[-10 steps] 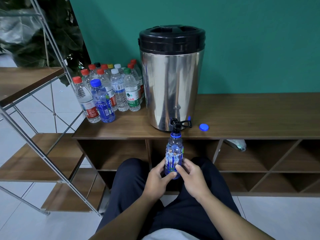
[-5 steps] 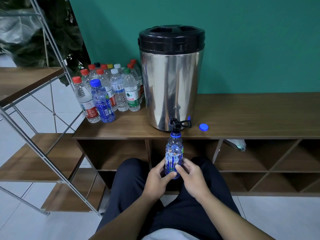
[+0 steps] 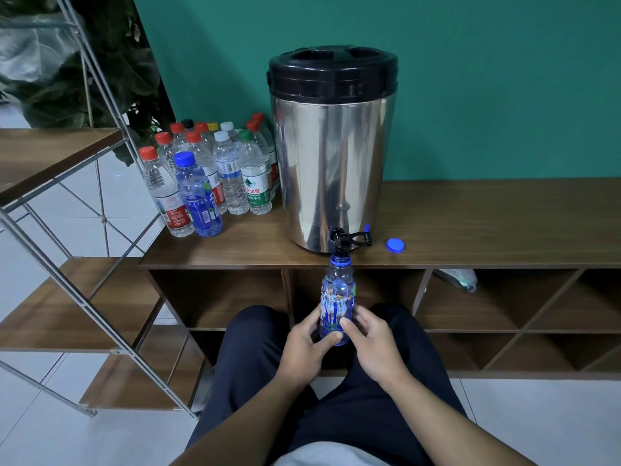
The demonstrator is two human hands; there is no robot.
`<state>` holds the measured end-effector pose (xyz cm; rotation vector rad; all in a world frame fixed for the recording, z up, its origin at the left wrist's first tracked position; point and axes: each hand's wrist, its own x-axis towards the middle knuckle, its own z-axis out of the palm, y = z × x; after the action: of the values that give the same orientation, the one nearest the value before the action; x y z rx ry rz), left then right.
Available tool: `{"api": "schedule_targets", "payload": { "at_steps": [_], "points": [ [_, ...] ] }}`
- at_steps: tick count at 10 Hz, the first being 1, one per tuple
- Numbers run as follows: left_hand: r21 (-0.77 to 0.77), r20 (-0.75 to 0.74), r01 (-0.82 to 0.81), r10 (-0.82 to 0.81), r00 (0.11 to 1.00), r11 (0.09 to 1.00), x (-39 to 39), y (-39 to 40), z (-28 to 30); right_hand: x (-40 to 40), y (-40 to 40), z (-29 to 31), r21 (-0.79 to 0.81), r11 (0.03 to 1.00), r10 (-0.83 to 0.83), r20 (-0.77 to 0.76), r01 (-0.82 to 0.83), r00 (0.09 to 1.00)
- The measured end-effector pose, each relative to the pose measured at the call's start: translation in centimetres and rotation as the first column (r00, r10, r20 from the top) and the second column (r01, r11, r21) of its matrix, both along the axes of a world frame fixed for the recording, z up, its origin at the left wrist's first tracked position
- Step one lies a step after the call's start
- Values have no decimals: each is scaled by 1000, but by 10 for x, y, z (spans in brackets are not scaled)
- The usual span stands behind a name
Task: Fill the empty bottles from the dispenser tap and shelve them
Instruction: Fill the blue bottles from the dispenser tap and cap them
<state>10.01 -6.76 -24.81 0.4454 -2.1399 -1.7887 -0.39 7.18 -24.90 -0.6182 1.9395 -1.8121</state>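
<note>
A: Head view, item one: blue bottle point(image 3: 337, 299), uncapped, upright, mouth directly under the black tap point(image 3: 341, 242) of the steel dispenser point(image 3: 331, 156). Holder?

B: Both hands. Left hand point(image 3: 304, 348) wraps the lower body from the left, thumb across the front; right hand point(image 3: 373, 344) grips from the right, fingers point(image 3: 346, 322) curled on the label. Bottle is held off the bench point(image 3: 487, 223), in front of its edge, above the person's lap.

A: Item two: loose blue cap point(image 3: 395, 245)?

B: Lying flat on the bench, just right of the tap lever, apart from the dispenser base.

A: Item three: capped bottles point(image 3: 215, 176)?

B: A cluster standing on the bench left of the dispenser, caps red, white, green, yellow, black; one blue-tinted bottle at the front. Fill level cannot be told for most.

A: Item four: storage?

B: Open cubbies below the bench top; one crumpled clear bottle point(image 3: 458, 279) lies in the compartment to the right. Metal-framed wooden shelf unit point(image 3: 67, 297) stands at far left.
</note>
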Motion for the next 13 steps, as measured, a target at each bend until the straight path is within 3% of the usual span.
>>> {"api": "schedule_targets", "payload": {
  "at_steps": [13],
  "points": [
    [5,-9,7,-7,1000,1000,1,1,3,-1,-1,-2,-19,1000,6,4,-6,1000]
  ]
}}
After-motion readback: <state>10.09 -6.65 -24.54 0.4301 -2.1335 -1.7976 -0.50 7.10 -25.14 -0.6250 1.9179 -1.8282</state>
